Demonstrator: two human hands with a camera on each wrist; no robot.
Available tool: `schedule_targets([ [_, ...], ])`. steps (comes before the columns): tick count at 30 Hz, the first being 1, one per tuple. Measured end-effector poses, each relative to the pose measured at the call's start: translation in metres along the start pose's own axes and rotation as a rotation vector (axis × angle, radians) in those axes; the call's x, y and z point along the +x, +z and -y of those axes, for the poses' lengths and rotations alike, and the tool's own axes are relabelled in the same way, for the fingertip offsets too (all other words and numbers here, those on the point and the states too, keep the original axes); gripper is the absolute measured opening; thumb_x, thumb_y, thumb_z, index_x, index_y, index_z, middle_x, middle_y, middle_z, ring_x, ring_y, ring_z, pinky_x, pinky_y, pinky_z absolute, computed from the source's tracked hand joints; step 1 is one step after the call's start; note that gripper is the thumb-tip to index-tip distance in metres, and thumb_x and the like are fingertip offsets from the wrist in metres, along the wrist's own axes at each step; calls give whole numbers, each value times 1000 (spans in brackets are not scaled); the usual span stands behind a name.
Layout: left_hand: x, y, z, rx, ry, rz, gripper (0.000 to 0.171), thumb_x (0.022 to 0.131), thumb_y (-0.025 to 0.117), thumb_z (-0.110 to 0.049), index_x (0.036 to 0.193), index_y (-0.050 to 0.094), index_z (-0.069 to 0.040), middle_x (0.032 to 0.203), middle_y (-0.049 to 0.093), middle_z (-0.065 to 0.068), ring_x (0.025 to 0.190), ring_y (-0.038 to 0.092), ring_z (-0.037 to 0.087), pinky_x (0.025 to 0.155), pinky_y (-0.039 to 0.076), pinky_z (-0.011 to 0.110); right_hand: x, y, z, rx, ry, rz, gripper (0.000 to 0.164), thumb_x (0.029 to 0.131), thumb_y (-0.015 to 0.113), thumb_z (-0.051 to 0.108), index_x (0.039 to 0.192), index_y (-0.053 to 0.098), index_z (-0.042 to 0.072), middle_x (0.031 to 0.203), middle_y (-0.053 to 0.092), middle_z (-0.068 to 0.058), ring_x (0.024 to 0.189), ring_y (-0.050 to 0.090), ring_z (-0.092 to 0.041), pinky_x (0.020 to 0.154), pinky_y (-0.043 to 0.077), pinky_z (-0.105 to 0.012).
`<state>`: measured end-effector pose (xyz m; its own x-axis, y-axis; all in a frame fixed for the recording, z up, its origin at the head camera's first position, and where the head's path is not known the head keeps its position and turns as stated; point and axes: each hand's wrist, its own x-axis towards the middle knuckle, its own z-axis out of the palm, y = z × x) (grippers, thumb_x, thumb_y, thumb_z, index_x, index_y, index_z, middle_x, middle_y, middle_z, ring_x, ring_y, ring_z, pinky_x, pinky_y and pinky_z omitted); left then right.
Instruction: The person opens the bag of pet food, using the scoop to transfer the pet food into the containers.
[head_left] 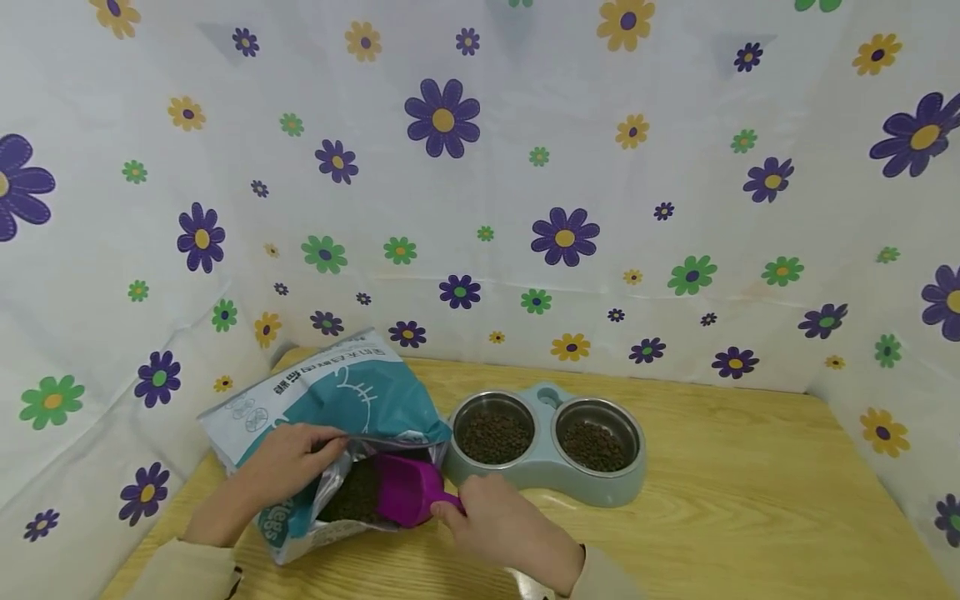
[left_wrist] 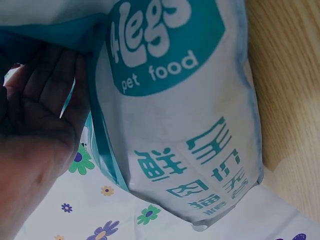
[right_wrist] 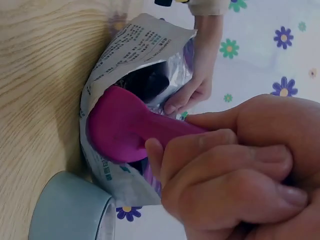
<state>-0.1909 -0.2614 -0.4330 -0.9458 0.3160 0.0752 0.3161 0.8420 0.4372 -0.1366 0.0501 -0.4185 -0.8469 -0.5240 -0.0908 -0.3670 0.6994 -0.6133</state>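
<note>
A teal and white pet food bag [head_left: 375,392] lies on its side at the left of the table, its mouth toward me and brown kibble [head_left: 352,493] showing inside. My left hand [head_left: 288,462] grips the upper edge of that mouth; in the left wrist view its fingers [left_wrist: 55,80] go behind a teal fold. The handle of a purple scoop [head_left: 408,492] is held in my right hand [head_left: 498,521]. The scoop's front part sits within the bag's mouth. From the right wrist view, the scoop's rounded back [right_wrist: 115,125] faces the camera, so its contents are hidden there.
Just right of the bag stands a blue-green double feeder [head_left: 543,442] with two metal bowls, both with kibble [head_left: 495,437] in them. A wooden table [head_left: 750,500] extends to the right. Flowered white sheeting [head_left: 510,192] encloses the back and sides.
</note>
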Motion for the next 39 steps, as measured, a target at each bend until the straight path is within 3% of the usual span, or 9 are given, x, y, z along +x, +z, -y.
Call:
schedule_targets([
  [4,1,2,-1,-2,1,1,30,105,56,-32,119,78,-18,93,74,-9,69,53,1,66,45,27,-4,-7,-10,121,10,13,52,102,63,35,57,41,19,51,31,11,45,26,-5,46,24,-22],
  [13,2,2,-2,-4,-10,3,29,105,56,-31,117,78,-16,87,71,-9,65,49,2,61,39,24,-25,-5,-19,120,37,-8,39,101,63,37,69,55,17,58,37,10,51,35,-6,50,29,-23],
  [16,2,2,-2,-4,-12,0,29,105,56,-31,117,78,-16,86,70,-9,65,49,2,61,39,24,-26,-5,-26,203,64,-5,42,102,62,40,70,61,13,57,41,9,51,36,-7,49,28,-23],
  [22,2,2,-2,5,-6,-9,28,104,57,-30,115,79,-17,92,74,-6,68,52,2,64,42,25,-26,-6,-49,573,160,91,51,103,58,46,82,69,0,55,44,5,42,27,-8,39,23,-23],
  [25,2,3,0,7,-1,-11,27,104,58,-29,115,79,-17,99,76,-4,72,54,2,66,45,26,-26,-3,-61,705,205,149,54,103,58,47,89,69,-4,54,41,3,39,22,-9,37,21,-23],
  [32,1,3,1,-24,-14,7,30,105,57,-30,118,78,-14,98,76,-3,67,53,1,63,44,25,-31,0,-79,838,207,183,56,103,56,48,97,67,-6,55,37,3,43,20,-10,38,21,-22],
  [39,2,3,1,-37,-21,6,29,105,56,-31,117,78,-16,81,69,-10,60,48,2,58,40,24,-35,-2,-82,895,179,167,51,104,55,48,97,65,-2,57,38,3,44,20,-10,39,21,-22],
])
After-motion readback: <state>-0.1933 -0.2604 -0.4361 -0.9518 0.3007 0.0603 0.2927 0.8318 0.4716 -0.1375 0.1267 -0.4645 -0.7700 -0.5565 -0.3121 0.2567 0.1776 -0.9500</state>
